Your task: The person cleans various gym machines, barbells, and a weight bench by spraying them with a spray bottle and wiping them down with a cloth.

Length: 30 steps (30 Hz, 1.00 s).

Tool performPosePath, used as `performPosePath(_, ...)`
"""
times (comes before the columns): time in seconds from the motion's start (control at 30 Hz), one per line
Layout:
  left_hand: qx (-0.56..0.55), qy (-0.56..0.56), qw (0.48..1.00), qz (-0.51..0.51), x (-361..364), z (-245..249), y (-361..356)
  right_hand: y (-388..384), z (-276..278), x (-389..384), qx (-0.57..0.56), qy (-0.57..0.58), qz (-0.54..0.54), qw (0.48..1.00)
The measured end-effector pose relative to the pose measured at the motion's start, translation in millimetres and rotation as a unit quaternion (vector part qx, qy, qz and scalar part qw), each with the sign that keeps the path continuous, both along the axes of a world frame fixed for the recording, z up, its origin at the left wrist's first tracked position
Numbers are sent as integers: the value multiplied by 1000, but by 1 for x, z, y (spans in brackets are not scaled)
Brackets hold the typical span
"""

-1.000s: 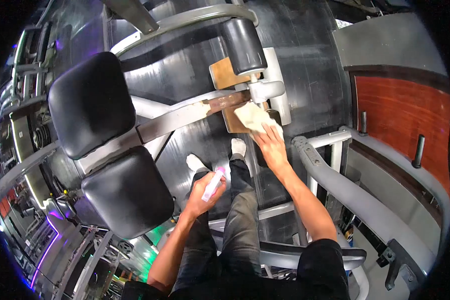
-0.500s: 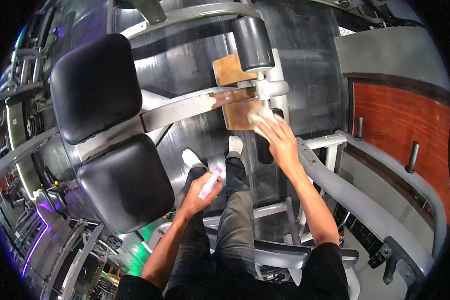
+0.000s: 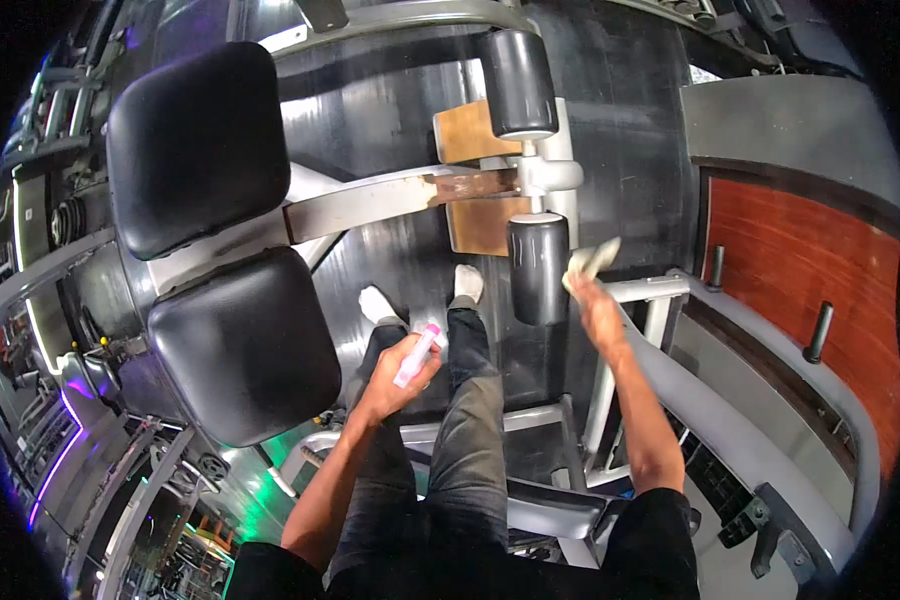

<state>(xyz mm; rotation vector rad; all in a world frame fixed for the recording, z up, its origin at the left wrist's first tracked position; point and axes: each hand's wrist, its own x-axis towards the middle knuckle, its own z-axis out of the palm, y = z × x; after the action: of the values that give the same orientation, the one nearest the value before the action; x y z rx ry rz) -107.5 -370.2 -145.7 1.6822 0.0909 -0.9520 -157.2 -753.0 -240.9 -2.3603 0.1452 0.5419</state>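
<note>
My left hand (image 3: 403, 372) is closed round a small translucent bottle (image 3: 418, 357) with a pink top, in front of my legs. A pale cloth (image 3: 592, 264) is pinched in the fingers of my right hand (image 3: 598, 308), just right of the lower black foam roller (image 3: 539, 270) and apart from it. The upper black roller (image 3: 519, 84) sits on the same metal post, joined to a worn beam (image 3: 370, 204) with brown patches.
Two black padded seats (image 3: 200, 150) stand at the left. Wooden plates (image 3: 465, 134) lie beside the rollers. A thick grey frame tube (image 3: 710, 400) curves along the right, near a red-brown panel (image 3: 800, 260). My feet in white socks (image 3: 468, 283) are on the dark floor.
My right hand has moved right and down with the cloth, away from the post between the rollers, uncovering the lower roller. My left hand still holds the bottle, nearly in the same place.
</note>
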Motion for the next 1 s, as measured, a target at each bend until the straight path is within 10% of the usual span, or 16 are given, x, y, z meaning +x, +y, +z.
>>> performPosePath(0.33,-7,16,1000,-22,-8,2,-9,48,43,-46,85,-60,-273,956)
performPosePath(0.63,33,13,998,-46,-2,18,-6,80,-11,73,-192,-161,30,968)
performPosePath(1.0,25,-14,997,-74,1,18,14,36,21,-95,-16,2,-3,1000)
